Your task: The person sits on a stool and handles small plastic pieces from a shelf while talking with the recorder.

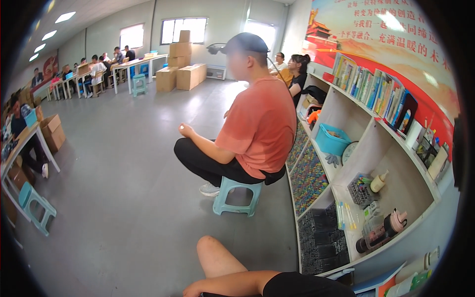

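Observation:
At the lower edge my right hand (194,288) shows only in part, its fingers cut off by the picture's border. The bare forearm comes from a black sleeve (307,285) on the right and lies across in front of a bare bent knee (213,250). Whether that hand holds anything is hidden. My left hand is out of the picture. Ahead, a person in an orange-red shirt (262,128) and dark cap sits on a pale blue plastic stool (251,198), facing left, with one hand (186,130) raised above the knee.
A white shelf unit (341,190) along the right wall holds books (368,91), a blue basket (330,144) and a pink-and-black bottle (382,231). Cardboard boxes (195,76) stand far back. People sit at white tables (141,63); another stool (37,205) is at left.

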`<act>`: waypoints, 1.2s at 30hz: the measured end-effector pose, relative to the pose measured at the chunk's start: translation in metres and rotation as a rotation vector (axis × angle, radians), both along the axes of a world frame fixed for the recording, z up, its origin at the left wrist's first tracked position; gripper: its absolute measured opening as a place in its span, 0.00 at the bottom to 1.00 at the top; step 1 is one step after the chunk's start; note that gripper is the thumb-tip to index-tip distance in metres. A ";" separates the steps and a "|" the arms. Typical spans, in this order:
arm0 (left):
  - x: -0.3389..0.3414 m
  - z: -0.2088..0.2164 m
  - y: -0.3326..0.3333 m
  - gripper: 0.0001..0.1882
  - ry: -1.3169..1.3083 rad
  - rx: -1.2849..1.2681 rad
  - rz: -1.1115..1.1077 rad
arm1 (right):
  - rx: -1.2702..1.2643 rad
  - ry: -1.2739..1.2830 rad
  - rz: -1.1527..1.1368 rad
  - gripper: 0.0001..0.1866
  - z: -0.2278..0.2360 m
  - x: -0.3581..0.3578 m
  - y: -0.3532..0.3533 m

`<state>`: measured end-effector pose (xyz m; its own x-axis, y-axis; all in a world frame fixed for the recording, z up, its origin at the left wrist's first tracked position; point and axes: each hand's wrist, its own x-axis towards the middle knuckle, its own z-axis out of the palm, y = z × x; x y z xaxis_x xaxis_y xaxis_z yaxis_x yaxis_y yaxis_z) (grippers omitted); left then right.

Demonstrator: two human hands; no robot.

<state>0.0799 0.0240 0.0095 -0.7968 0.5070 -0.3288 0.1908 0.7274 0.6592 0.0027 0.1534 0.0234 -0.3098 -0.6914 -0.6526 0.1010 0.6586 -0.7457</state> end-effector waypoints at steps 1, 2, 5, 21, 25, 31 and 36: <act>-0.001 -0.006 0.000 0.13 0.012 0.001 -0.019 | -0.003 0.013 -0.009 0.27 -0.001 0.000 0.003; 0.002 -0.020 -0.003 0.14 0.037 0.058 -0.016 | -0.008 0.026 -0.024 0.27 -0.003 0.000 0.006; 0.007 -0.040 -0.014 0.15 0.038 0.121 0.014 | -0.051 0.090 -0.029 0.26 -0.011 -0.001 0.004; -0.025 0.059 -0.022 0.16 0.064 -0.271 -0.033 | -0.191 0.456 -0.102 0.20 -0.108 -0.003 -0.005; -0.028 0.084 -0.029 0.16 0.106 -0.323 -0.045 | -0.213 0.528 -0.107 0.19 -0.129 -0.003 -0.010; -0.025 0.113 -0.044 0.16 0.155 -0.398 -0.034 | -0.245 0.620 -0.081 0.17 -0.147 -0.003 -0.022; -0.021 0.131 -0.052 0.16 0.186 -0.440 -0.023 | -0.253 0.673 -0.068 0.15 -0.157 -0.005 -0.025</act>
